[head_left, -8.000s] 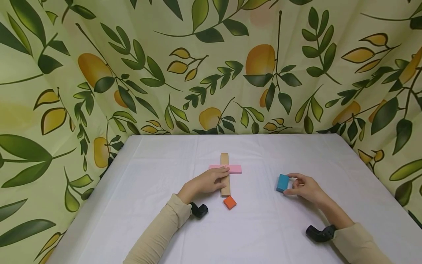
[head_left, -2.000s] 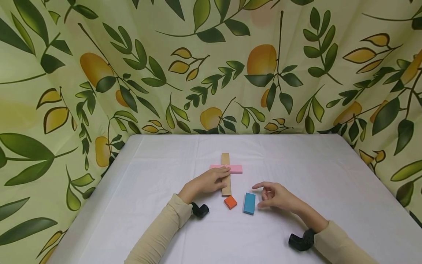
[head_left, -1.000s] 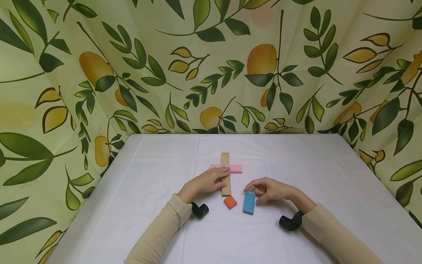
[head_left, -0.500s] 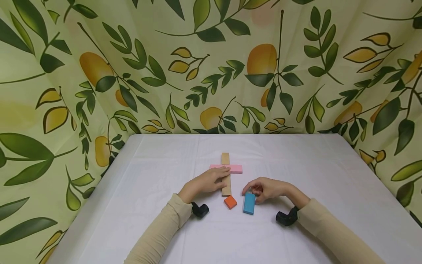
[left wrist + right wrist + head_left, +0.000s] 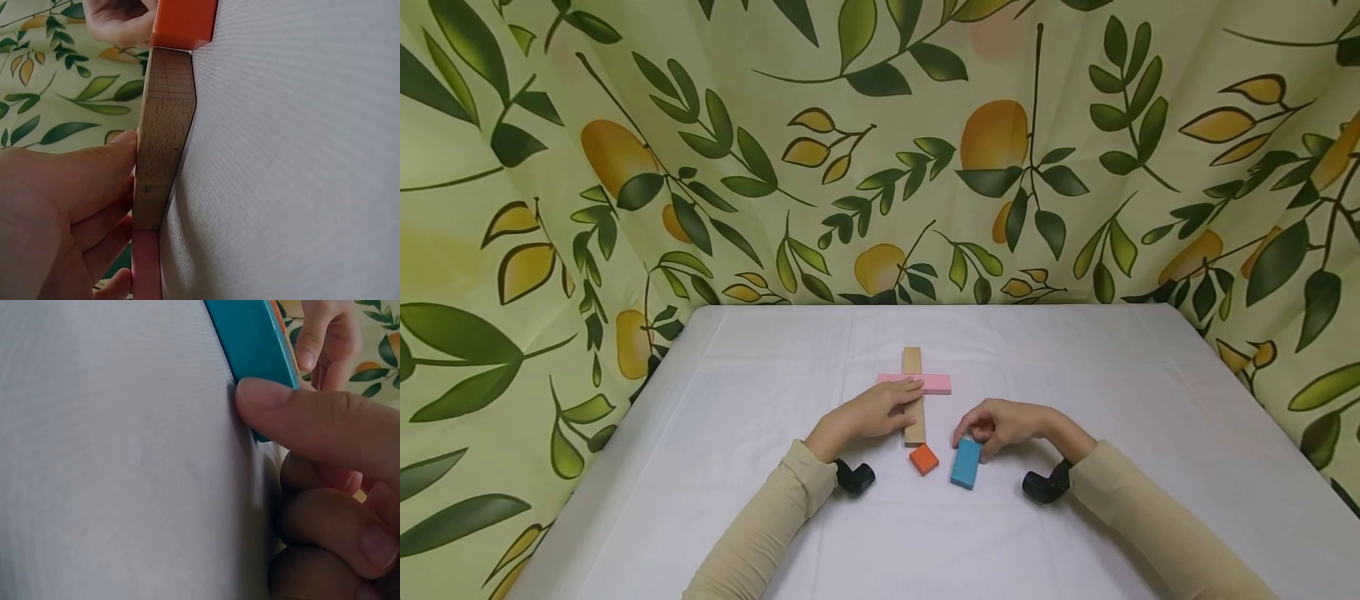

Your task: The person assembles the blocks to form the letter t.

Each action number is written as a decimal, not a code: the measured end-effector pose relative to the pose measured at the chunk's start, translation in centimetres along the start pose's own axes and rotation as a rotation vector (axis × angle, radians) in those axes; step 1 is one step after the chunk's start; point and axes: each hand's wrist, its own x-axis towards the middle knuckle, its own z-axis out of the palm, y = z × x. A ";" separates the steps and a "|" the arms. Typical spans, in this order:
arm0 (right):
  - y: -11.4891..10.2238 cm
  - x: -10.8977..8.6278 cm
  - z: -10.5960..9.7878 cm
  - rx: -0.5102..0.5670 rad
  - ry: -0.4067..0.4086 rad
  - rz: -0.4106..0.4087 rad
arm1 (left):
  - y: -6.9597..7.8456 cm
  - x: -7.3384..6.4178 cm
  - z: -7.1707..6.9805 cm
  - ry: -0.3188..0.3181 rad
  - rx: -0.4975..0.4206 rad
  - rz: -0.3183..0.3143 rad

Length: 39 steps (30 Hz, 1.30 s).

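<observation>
My left hand (image 5: 868,412) lies over a cross of flat blocks, its fingers resting across a pink block (image 5: 936,384) and a plain wooden block (image 5: 914,427). In the left wrist view the thumb touches the edge of that wooden block (image 5: 164,137). Another wooden piece (image 5: 912,360) forms the top of the cross. An orange block (image 5: 923,459), turned cornerwise, lies close to the cross's near end. To its right, my right hand (image 5: 1009,423) pinches the far end of a blue block (image 5: 966,465) between thumb and index finger; the right wrist view shows the thumb on its side.
A white cloth covers the table (image 5: 760,350). Behind and beside it hangs a curtain (image 5: 820,183) printed with leaves and fruit. Black wrist cameras stick out below the left (image 5: 855,478) and right (image 5: 1047,487) hands.
The blue block came from the right and lay released beside the orange block; my right hand has since closed on its far end and turned it slightly. My left hand has stayed put.
</observation>
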 end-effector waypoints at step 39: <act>1.3 -2.4 2.0 0.024 0.169 -0.107 | -0.3 0.0 0.1 -0.005 -0.020 0.013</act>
